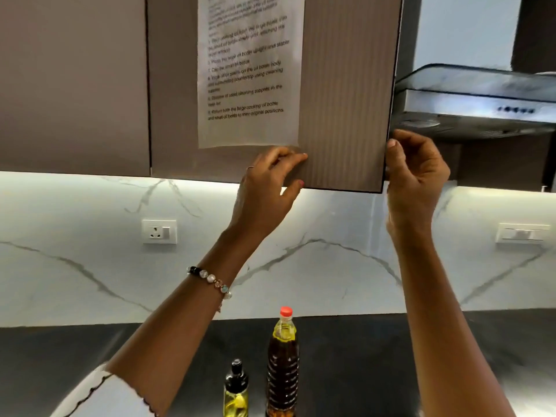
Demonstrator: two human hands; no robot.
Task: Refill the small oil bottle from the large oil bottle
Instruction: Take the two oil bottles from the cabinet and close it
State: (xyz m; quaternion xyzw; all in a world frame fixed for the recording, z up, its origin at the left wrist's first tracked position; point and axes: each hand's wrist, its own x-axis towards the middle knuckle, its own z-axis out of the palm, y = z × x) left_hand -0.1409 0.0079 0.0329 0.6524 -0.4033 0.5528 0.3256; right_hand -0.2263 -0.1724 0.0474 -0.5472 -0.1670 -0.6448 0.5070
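Overhead, two hands on one cabinet door [346, 94]: left hand [264, 188] pinches its bottom edge, right hand [415, 173] fingers curl round its side edge. Well below the fingers, two bottles on the counter [376, 356]: small oil bottle [236, 391] just left of large oil bottle [282, 365], both upright, capped.

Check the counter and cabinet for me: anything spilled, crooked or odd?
No spill shows. The small oil bottle and large oil bottle stand upright and capped on the countertop. Both hands, left hand and right hand, are on the cabinet door, not the bottles.
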